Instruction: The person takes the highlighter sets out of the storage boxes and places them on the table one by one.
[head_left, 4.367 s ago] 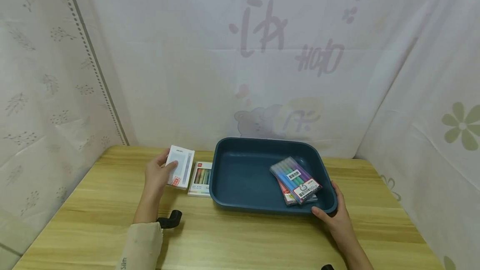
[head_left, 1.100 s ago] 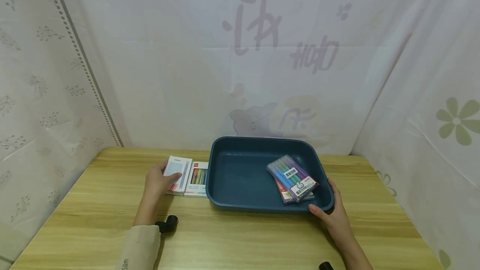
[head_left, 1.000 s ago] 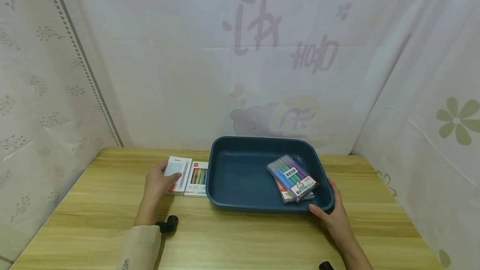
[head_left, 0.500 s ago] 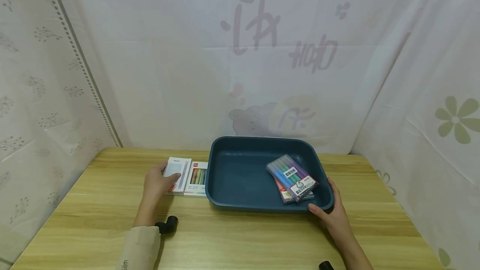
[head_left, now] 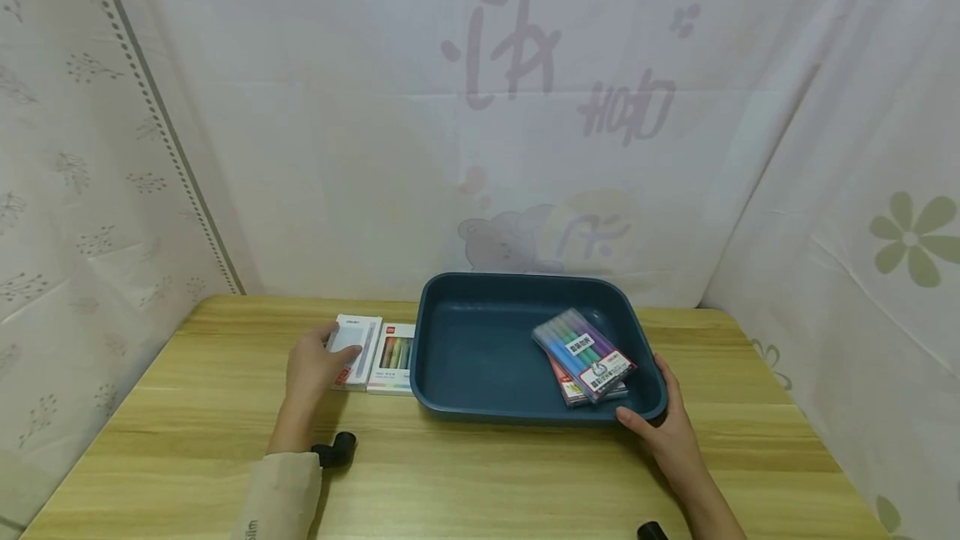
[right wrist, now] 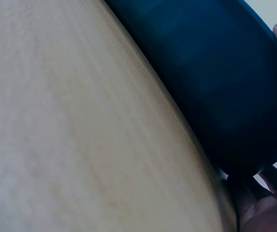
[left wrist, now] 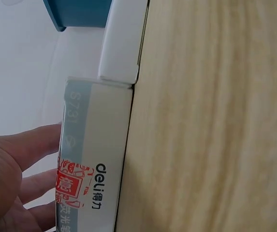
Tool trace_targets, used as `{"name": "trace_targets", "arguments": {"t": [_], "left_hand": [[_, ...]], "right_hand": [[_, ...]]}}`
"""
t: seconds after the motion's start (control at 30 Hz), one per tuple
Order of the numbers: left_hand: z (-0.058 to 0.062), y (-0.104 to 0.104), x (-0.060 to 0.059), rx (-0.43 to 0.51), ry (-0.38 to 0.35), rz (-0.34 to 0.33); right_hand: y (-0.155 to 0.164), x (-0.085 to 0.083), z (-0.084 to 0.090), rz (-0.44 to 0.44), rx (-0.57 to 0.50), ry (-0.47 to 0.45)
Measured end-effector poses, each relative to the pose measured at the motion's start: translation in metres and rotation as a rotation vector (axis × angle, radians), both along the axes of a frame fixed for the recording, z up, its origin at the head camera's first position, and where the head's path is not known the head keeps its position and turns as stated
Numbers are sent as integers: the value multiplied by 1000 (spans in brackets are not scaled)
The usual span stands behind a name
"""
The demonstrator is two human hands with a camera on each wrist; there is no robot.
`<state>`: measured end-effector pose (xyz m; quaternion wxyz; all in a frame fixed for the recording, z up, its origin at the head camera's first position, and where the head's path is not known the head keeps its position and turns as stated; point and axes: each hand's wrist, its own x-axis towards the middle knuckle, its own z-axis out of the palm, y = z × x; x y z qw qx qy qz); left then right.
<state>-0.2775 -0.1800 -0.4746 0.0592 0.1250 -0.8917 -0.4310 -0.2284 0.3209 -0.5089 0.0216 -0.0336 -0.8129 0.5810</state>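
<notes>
The left hand [head_left: 313,369], at the frame's lower left, grips the white pen box [head_left: 356,339] lying on the desk [head_left: 480,473], thumb on its face; the right hand [head_left: 663,427] curls round the near right corner of the blue tray [head_left: 480,415]. The lift likely goes best with a firm hold on the box's long edges, clearing the colored box [head_left: 393,347] just beside it and the rim, while the right hand steadies the tray beside the pen packs [head_left: 585,351].

Left half of dark blue plastic tray [head_left: 480,357] free; right half blocked by stacked clear pen packs [head_left: 587,354]. White pen box [head_left: 357,339] and white marker box [head_left: 393,347] fill gap left of tray. Wooden counter [head_left: 480,473] front strip open; curtain walls close back and sides.
</notes>
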Motion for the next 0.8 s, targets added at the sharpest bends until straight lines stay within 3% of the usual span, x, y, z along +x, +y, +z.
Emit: {"name": "trace_targets", "arguments": {"t": [0.5,0.8], "left_hand": [[10,5,4,4,31,30],[29,17,7,13,105,-17]], "right_hand": [[0,1,-1,2,-2,4],[1,1,-1,3,3,-4]]}}
